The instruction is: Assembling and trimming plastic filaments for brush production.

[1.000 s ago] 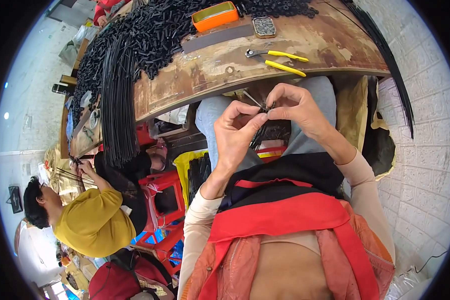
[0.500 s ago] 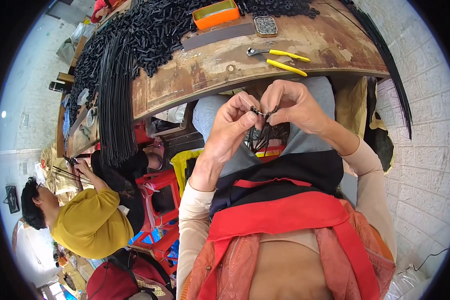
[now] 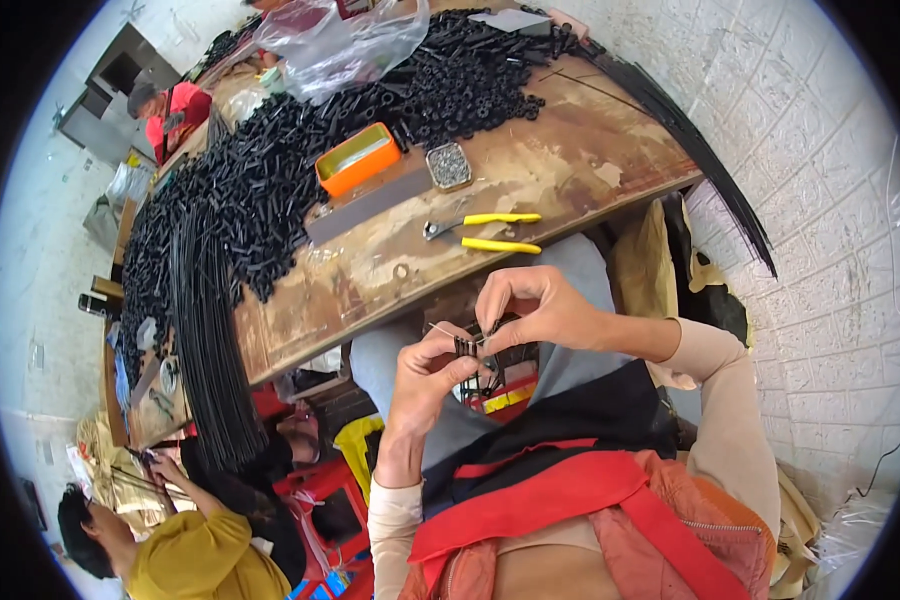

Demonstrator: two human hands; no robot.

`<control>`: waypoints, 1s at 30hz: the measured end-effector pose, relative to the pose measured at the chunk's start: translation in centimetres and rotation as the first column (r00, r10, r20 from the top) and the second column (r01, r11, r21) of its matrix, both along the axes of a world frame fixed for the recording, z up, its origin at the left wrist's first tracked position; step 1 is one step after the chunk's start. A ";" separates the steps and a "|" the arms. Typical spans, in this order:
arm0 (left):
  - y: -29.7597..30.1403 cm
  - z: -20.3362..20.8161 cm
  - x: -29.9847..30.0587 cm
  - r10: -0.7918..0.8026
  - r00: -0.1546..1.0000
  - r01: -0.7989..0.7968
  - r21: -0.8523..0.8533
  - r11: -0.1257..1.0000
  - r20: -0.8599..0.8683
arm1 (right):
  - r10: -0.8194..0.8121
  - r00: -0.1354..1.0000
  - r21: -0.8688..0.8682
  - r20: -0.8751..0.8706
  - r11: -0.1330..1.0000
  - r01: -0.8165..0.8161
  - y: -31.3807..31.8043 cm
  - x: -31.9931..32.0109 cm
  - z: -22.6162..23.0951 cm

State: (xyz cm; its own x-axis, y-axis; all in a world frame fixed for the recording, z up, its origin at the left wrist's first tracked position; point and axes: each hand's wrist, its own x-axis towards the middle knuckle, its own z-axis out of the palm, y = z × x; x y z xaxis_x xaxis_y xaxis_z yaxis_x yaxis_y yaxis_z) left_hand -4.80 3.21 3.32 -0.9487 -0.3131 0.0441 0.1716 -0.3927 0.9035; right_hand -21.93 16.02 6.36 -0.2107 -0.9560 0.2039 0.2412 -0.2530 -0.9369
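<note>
Above my lap, in front of the table's edge, my two hands work close together. My left hand (image 3: 430,375) is closed, its thumb and fingers pinching a thin light-coloured wire with several small black loops (image 3: 465,347) bunched on it. Just beside it, my right hand (image 3: 542,312) is closed in a pinch at another part of the wire and a dark piece. Black strands (image 3: 490,378) dangle below the fingers. On the tabletop beyond lie pliers with yellow handles (image 3: 503,218), their jaws pointing left.
An orange tin (image 3: 340,183) and a small tray of metal bits (image 3: 450,168) stand on the wooden table (image 3: 610,170). Heaps of black tubes (image 3: 250,190) cover its left and back. Long black rods (image 3: 205,350) overhang the front edge. Co-workers sit at left, one in yellow (image 3: 200,550).
The view has tilted and turned, bringing in more of the table's far side and a plastic bag. The black loops now show bunched at my left fingertips, with my right hand still pinching beside them.
</note>
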 end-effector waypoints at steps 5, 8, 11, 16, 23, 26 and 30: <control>-0.3 0.0 -3.0 0.285 0.956 -0.279 -0.078 0.957 0.067 | -0.024 0.971 0.218 -0.239 0.973 0.078 -2.3 -6.1 -0.5; -1.5 0.4 -3.4 0.330 0.942 -0.327 -0.068 0.943 0.053 | -0.429 0.449 -0.088 -0.784 0.792 0.604 -5.1 -16.1 -2.4; -1.6 0.6 -3.5 0.278 0.954 -0.268 -0.094 0.959 0.114 | -0.515 0.182 -0.256 -0.838 0.665 0.701 -6.7 -24.6 -4.8; -1.4 0.4 -3.5 0.163 0.977 -0.156 -0.062 0.986 0.137 | -0.341 -0.244 -0.403 -0.908 0.551 0.730 -9.4 -27.9 -6.9; -1.8 0.1 -2.6 0.148 0.980 -0.146 -0.024 0.989 0.132 | -0.399 0.193 -0.173 -0.897 0.717 0.675 -7.7 -23.7 -4.3; -1.5 0.8 -3.0 0.010 0.978 0.007 -0.082 0.997 0.210 | -0.356 0.662 0.009 -0.660 0.877 0.480 -5.5 -16.3 -0.6; -0.6 3.7 -3.9 -0.154 0.984 0.163 -0.094 0.982 0.093 | 0.056 0.881 0.170 -0.470 0.985 0.029 -1.6 -8.7 5.1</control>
State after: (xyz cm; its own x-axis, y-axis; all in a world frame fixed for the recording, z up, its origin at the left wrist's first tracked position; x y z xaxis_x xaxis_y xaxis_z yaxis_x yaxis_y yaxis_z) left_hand -8.69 2.57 7.00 -0.9876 -0.1564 -0.0152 0.0352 -0.3146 0.9486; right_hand -30.58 14.39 11.43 -0.1166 -0.9867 0.1130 -0.2373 -0.0828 -0.9679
